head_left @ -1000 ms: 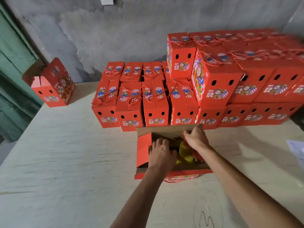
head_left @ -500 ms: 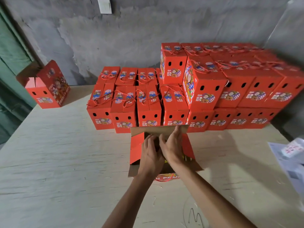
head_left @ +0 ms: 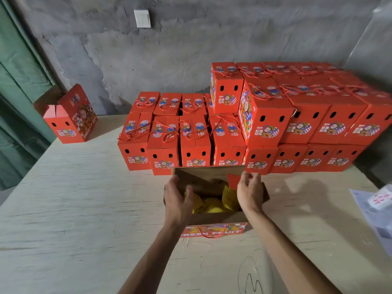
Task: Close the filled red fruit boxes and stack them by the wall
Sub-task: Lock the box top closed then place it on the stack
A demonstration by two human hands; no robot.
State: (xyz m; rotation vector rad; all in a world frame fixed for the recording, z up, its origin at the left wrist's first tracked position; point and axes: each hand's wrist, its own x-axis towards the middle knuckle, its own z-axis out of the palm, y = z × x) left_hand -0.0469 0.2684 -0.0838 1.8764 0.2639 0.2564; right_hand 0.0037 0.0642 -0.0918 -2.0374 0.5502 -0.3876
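Open box (head_left: 214, 229) on counter (head_left: 74, 209). Left hand (head_left: 177, 200) flat against left flap; right hand (head_left: 249, 193) loosely grips right flap (head_left: 233, 181).

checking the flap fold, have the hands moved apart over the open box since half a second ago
Yes. Against the open box, the left hand is now at its left wall and the right hand at its right flap; they were together mid-box.

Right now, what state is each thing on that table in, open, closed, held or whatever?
Box in front: open, flaps up, yellow netted fruit inside.
Left hand: fingers straight, against the left flap.
Right hand: pinching the red side flap.
Stacked boxes: closed, two layers on the right, one on the left.
Lone box far left: top open, upright.
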